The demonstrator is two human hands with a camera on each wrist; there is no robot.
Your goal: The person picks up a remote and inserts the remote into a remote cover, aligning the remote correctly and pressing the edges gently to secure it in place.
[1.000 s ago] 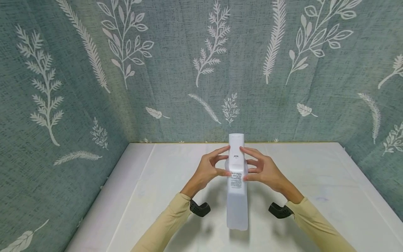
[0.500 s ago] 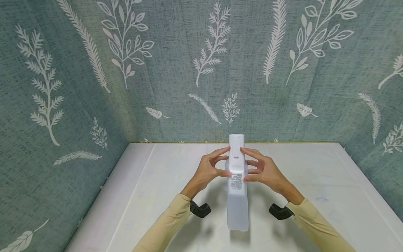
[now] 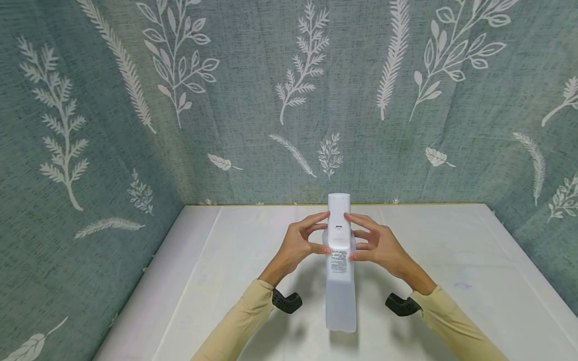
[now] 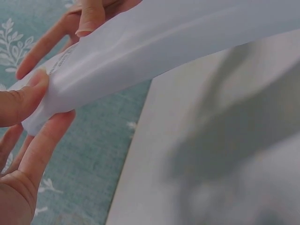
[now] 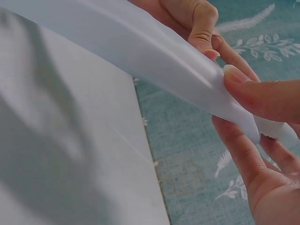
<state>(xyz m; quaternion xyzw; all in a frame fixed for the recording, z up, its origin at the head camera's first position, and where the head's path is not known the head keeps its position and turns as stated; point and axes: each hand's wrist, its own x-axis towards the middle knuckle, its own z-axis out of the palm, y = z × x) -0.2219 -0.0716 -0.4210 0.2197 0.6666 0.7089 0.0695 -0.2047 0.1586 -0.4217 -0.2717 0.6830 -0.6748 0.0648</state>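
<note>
A long white plastic device (image 3: 338, 213) is held above the table, its top end pointing to the back wall. It has a small slot-like port and a printed label (image 3: 339, 261). Its lower part (image 3: 340, 306) is frosted and translucent, perhaps a sleeve; I cannot tell. My left hand (image 3: 295, 245) pinches the left edge between thumb and fingers. Opposite it, my right hand (image 3: 384, 248) pinches the right edge. Both wrist views show the smooth pale surface (image 4: 122, 51) between thumb and fingers. Something rounded behind the device is mostly hidden.
The white table (image 3: 244, 230) reaches back to a green leaf-patterned cloth wall (image 3: 253, 100). Another cloth wall (image 3: 113, 250) rises on the left. A black wrist device (image 3: 287, 301) sits by each cuff. Shadows of the arms fall on the table.
The device's top end has dipped very slightly toward me. Both hands keep the same hold, and the head view has shifted a touch.
</note>
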